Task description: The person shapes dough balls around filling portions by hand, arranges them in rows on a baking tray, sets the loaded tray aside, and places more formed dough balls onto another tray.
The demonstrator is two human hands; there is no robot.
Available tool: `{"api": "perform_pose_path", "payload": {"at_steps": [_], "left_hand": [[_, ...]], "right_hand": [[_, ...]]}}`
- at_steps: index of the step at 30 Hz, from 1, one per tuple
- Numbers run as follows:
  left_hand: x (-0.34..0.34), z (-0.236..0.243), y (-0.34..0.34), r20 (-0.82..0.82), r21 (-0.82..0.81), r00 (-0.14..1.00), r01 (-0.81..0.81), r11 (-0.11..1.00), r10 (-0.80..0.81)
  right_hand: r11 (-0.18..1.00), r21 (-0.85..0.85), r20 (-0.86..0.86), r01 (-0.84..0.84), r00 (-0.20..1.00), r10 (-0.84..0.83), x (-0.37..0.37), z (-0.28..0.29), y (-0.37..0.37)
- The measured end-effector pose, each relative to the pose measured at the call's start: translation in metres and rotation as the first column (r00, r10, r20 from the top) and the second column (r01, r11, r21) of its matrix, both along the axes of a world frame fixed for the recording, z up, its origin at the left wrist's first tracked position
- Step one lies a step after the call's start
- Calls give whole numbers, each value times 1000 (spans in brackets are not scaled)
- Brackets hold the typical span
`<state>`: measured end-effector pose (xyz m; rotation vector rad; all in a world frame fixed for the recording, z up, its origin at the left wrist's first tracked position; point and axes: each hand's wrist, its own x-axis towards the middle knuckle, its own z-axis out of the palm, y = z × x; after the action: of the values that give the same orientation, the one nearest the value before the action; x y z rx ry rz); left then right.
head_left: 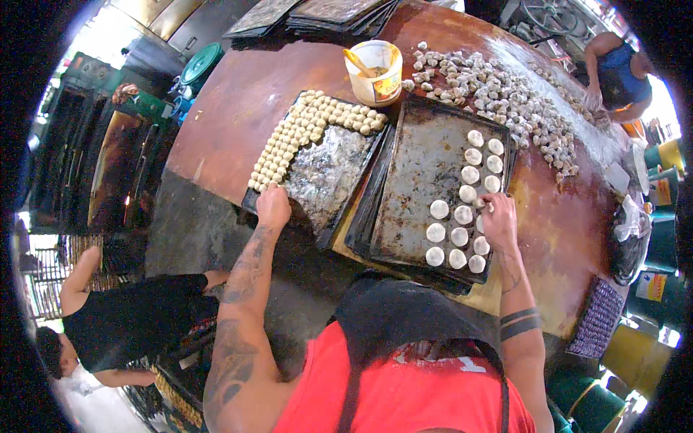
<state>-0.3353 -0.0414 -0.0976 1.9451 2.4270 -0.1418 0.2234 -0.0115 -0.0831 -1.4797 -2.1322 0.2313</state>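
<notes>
My left hand [273, 207] reaches to the lower left corner of a dark baking tray [325, 173]. Its fingers are pinched at the end of the rows of small pale dough balls [297, 133], seemingly on one ball. These balls cover the tray's left and far sides. My right hand [499, 220] is over the right edge of a second baking tray [411, 166], fingers closed round a small piece of dough [490, 207]. Beside it lie flat white dough discs [460, 237] in rows, some hidden under the hand.
A white bucket [382, 85] with a yellow-handled tool stands beyond the trays. Floured dough lumps [498, 94] heap at the far right of the table [216, 137]. Stacked trays [339, 16] lie at the back. One person [621, 76] is at far right, another [137, 317] at left.
</notes>
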Motion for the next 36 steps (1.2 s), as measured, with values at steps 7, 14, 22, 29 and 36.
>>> {"api": "perform_pose_path", "payload": {"at_steps": [7, 14, 22, 29, 36], "left_hand": [[178, 21, 34, 949, -146, -309, -264, 953, 60], [287, 94, 26, 902, -242, -375, -26, 970, 215], [308, 118, 11, 948, -14, -312, 146, 989, 59], [326, 124, 15, 758, -173, -626, 80, 982, 185], [323, 119, 4, 817, 566, 76, 85, 820, -571]], "right_hand": [[946, -320, -791, -52, 564, -237, -91, 52, -13], [998, -50, -435, -46, 900, 19, -108, 93, -24], [960, -248, -578, -133, 815, -36, -75, 114, -27], [868, -416, -863, -269, 418, -284, -58, 101, -25], [893, -411, -903, -184, 217, -371, -72, 119, -26]]}}
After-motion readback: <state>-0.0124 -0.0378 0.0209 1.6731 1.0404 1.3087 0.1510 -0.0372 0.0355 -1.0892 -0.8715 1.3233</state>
